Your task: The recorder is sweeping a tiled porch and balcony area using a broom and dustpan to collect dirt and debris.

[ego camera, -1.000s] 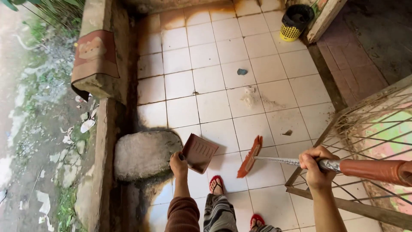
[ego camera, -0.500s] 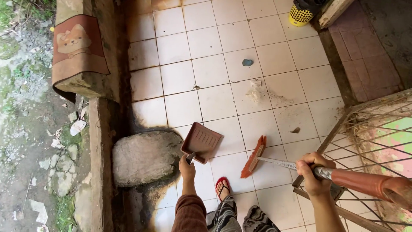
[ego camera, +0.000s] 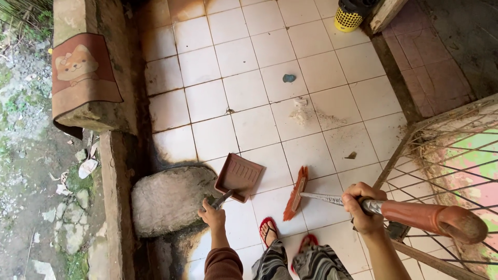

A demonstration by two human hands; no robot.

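Currently we're gripping dustpan in left hand, broom in right hand; dust pile far ahead risks scattering.

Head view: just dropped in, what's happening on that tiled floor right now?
A person stands on a white tiled floor in red sandals. The left hand grips the handle of a brown dustpan, which sits beside a large grey stone. The right hand holds a broom handle; its orange broom head sits on the tile close to the pan. A small dust pile and a bluish scrap lie further ahead, unswept.
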